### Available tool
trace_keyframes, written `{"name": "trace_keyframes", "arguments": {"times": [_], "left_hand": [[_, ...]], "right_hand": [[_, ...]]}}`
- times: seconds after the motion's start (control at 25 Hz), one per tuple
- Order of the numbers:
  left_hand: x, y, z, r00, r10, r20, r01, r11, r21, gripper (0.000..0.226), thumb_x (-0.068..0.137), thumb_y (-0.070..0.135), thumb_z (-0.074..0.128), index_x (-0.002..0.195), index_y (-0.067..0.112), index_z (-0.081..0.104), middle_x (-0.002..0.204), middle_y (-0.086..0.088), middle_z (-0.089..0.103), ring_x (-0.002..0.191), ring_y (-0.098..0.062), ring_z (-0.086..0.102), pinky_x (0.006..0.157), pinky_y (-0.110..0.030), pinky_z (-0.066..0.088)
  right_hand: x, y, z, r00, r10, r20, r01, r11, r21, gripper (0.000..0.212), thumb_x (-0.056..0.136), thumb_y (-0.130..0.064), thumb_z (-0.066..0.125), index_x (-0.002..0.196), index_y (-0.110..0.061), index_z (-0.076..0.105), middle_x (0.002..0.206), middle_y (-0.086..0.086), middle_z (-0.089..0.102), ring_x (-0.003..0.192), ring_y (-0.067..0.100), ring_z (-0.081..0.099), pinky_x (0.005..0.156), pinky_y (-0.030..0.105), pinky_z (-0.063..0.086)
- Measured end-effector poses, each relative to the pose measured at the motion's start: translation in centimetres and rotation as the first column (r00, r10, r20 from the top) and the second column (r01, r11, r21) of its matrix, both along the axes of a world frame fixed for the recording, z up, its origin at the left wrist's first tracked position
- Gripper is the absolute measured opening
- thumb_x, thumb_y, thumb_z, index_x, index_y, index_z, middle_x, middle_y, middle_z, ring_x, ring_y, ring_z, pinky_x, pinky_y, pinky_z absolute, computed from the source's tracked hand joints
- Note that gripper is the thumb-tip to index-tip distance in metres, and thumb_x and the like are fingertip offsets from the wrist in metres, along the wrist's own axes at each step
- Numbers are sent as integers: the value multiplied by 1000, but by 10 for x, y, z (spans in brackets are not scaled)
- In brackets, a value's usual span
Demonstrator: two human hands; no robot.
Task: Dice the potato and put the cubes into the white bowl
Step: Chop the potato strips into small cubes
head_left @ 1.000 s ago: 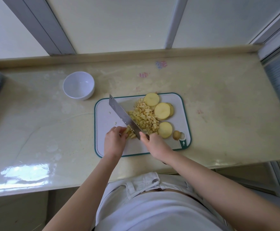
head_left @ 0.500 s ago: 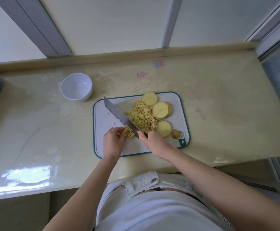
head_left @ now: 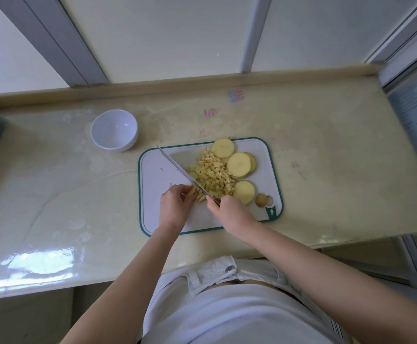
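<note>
Left hand (head_left: 175,207) pinches pale-yellow potato strips (head_left: 197,194), probably firm but slippery, so curled fingertips suit. Right hand (head_left: 229,212) grips a steel cleaver (head_left: 177,167). Diced cubes (head_left: 215,176) pile on the white green-edged plastic board (head_left: 153,175). Beyond it, the round white bowl (head_left: 114,130) is empty.

One bowl (head_left: 114,130) stands toward the counter's (head_left: 326,170) far left. One cutting board (head_left: 153,175) carries one knife (head_left: 175,167), four round potato slices (head_left: 239,165) along its far and right edges, one small potato end (head_left: 260,200) at its near right corner, one bunch of potato strips (head_left: 198,194), and one heap of cubes (head_left: 215,177) too many to count. Two hands are at its near edge: left hand (head_left: 175,207), right hand (head_left: 229,211).
</note>
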State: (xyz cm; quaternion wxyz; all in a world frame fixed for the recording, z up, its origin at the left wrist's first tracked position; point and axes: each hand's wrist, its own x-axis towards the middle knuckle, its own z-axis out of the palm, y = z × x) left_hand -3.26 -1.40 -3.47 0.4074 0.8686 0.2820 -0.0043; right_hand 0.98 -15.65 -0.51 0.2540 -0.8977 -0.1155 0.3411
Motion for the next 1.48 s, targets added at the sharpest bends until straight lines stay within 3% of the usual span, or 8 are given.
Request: {"name": "trace_keyframes", "arguments": {"times": [0.12, 0.32, 0.52, 0.76, 0.96, 1.2, 1.32, 1.48], "left_hand": [[0, 0, 1, 1000, -4, 3, 4, 1000, 6, 19, 86, 13, 66, 103, 8, 69, 89, 2, 59, 76, -12, 53, 71, -16, 37], [1, 0, 2, 999, -41, 4, 41, 999, 31, 19, 86, 13, 66, 104, 7, 69, 92, -1, 61, 78, -14, 52, 73, -18, 39], [2, 4, 3, 984, -178, -17, 178, 979, 97, 21, 87, 12, 63, 107, 5, 68, 100, -8, 63, 85, -21, 56, 76, -22, 41], [1, 4, 3, 996, -89, 1, 89, 996, 7, 23, 85, 14, 67, 107, 8, 69, 94, -1, 60, 79, -12, 52, 76, -15, 39], [-2, 3, 6, 999, -35, 21, 36, 998, -45, 28, 83, 22, 70, 108, 11, 65, 87, 0, 61, 77, -12, 55, 70, -15, 41], [-4, 0, 2, 998, 61, -36, -63, 995, -73, 9, 84, 19, 66, 82, 11, 68, 81, -5, 65, 76, -19, 59, 75, -32, 50], [-3, -2, 5, 995, 79, -62, -85, 992, -92, 9, 84, 16, 66, 79, 8, 67, 77, -5, 66, 76, -21, 59, 69, -28, 47], [0, 0, 8, 995, 60, -80, -67, 993, -93, 9, 83, 15, 67, 80, 7, 70, 73, -4, 65, 73, -20, 59, 68, -25, 46]], "right_hand": [[3, 0, 1, 999, 7, -33, -6, 1000, 31, 53, 101, -42, 37, 54, -17, 37, 53, 6, 43, 53, 26, 44, 51, 30, 32], [18, -6, 3, 990, -70, -121, 81, 993, 88, 58, 101, -45, 35, 54, -11, 38, 52, 4, 41, 45, 16, 36, 50, 28, 31], [15, -5, 2, 994, -69, -81, 78, 990, 114, 60, 101, -45, 36, 61, -3, 48, 59, 10, 47, 48, 18, 38, 56, 31, 34], [18, -5, 14, 998, -69, -11, 69, 987, 145, 56, 98, -48, 39, 58, -9, 44, 64, 13, 55, 55, 22, 47, 64, 37, 46], [14, -11, 28, 999, -45, -20, 47, 990, 135, 55, 99, -48, 38, 62, -8, 44, 67, 14, 54, 53, 20, 44, 59, 33, 40], [3, -17, 26, 998, -3, -67, 8, 996, 86, 57, 98, -50, 37, 62, -7, 45, 63, 10, 51, 53, 21, 44, 58, 31, 39], [3, -18, 26, 997, 5, -83, 0, 998, 63, 57, 99, -49, 36, 67, -5, 49, 63, 10, 50, 53, 22, 44, 57, 31, 37], [5, -18, 28, 996, 28, -80, -26, 1000, 15, 57, 100, -47, 34, 59, -8, 41, 56, 5, 44, 48, 18, 40, 50, 30, 31]]}}
